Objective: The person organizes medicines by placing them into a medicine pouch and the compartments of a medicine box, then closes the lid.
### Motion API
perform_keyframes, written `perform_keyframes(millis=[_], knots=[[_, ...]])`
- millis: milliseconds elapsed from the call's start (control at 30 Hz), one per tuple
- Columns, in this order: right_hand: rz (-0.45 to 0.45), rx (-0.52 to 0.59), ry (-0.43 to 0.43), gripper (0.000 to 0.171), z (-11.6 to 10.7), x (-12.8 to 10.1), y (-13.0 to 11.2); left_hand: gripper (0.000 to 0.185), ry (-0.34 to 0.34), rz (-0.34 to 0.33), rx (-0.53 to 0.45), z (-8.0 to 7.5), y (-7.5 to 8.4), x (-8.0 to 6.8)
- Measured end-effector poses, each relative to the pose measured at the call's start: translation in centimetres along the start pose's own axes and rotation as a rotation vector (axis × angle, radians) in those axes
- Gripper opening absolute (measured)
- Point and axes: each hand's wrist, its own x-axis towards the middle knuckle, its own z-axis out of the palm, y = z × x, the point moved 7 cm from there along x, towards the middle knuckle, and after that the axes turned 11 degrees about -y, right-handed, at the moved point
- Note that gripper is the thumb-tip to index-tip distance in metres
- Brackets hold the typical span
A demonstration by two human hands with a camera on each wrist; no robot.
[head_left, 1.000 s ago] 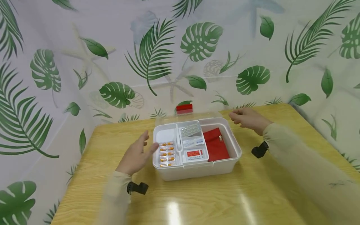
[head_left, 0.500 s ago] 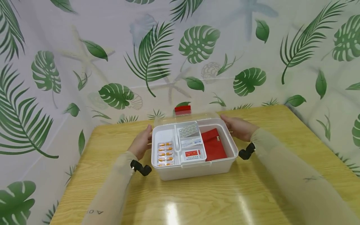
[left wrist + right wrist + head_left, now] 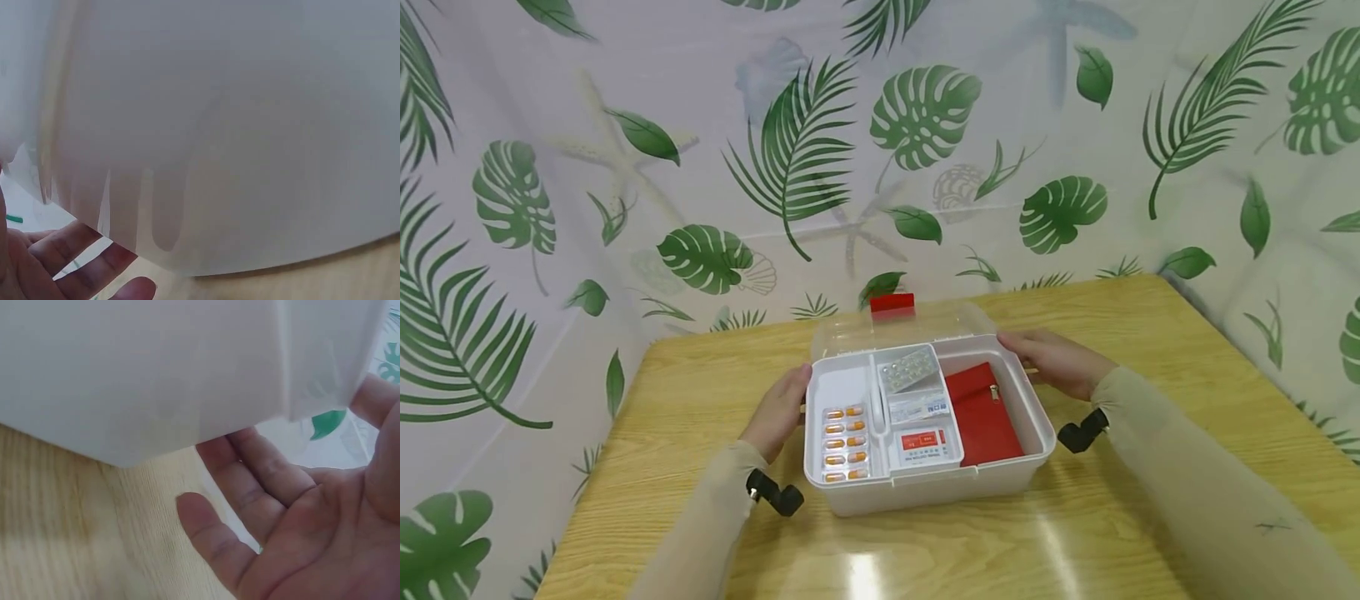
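Note:
A white plastic medicine box (image 3: 925,497) stands with its clear lid (image 3: 925,329) swung back. My left hand (image 3: 777,414) holds its left end, thumb at the rim; in the left wrist view the fingers reach behind the wall. At the opposite end my right hand (image 3: 1062,364) grips the rim with the thumb, fingers against the outer wall. A divided tray (image 3: 841,385) inside carries orange-and-white capsules (image 3: 845,445), a blister pack (image 3: 910,369), a white-blue packet (image 3: 919,407) and a red-white packet (image 3: 923,442). Beside the tray lies a red zip pouch (image 3: 981,421).
The box is on a wooden table (image 3: 820,558). A leaf-patterned cloth (image 3: 820,275) hangs behind the table and along its left side. The lid's red latch (image 3: 892,304) sticks up near that cloth.
Both hands have come in from either side onto the ends of the box. Over the last half second the box has shifted a little towards me.

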Motion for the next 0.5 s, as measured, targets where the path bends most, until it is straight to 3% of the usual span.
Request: perform_keyframes(millis=[200, 400, 500], knots=[[0.009, 0.006, -0.027, 0.067, 0.2, -1.1, -0.1, 0.056, -0.053, -0.01, 0.02, 0.5, 0.3, -0.9], [0.053, 0.037, 0.013, 0.072, 0.1, -0.6, 0.0, 0.077, -0.069, -0.111, -0.009, 0.0, 0.0, 0.2], [0.087, 0.066, 0.041, 0.068, 0.3, -0.3, 0.1, 0.075, -0.076, -0.148, -0.031, -0.1, -0.2, 1.0]])
